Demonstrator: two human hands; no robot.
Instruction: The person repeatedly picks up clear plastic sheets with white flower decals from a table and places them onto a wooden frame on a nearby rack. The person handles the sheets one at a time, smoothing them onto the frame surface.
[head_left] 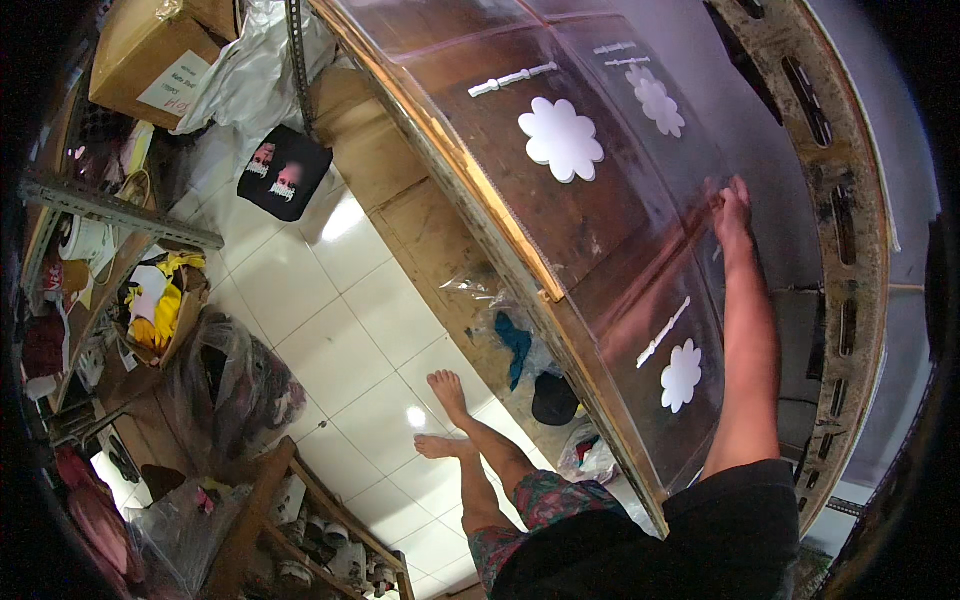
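My right hand [732,208] reaches out at the right, at the far edge of a brown tabletop [590,235] under a glossy clear sheet. Its fingers are curled together; whatever they may pinch is too small to make out. A reddish reflection of the arm lies across the sheet. Nearest to the forearm are a white flower-shaped cutout [681,376] and a thin white notched strip [663,331]. Farther up lie a larger white flower cutout [560,140] and another white strip [512,79]. A fainter flower shape [655,100] beyond may be a reflection. My left hand is out of view.
A perforated metal beam [838,200] curves along the right. On the left are shelves with a cardboard box [155,65], a box of yellow cloth [160,305] and plastic bags [235,385]. A black printed cloth [285,172] lies by the tiled floor [345,340].
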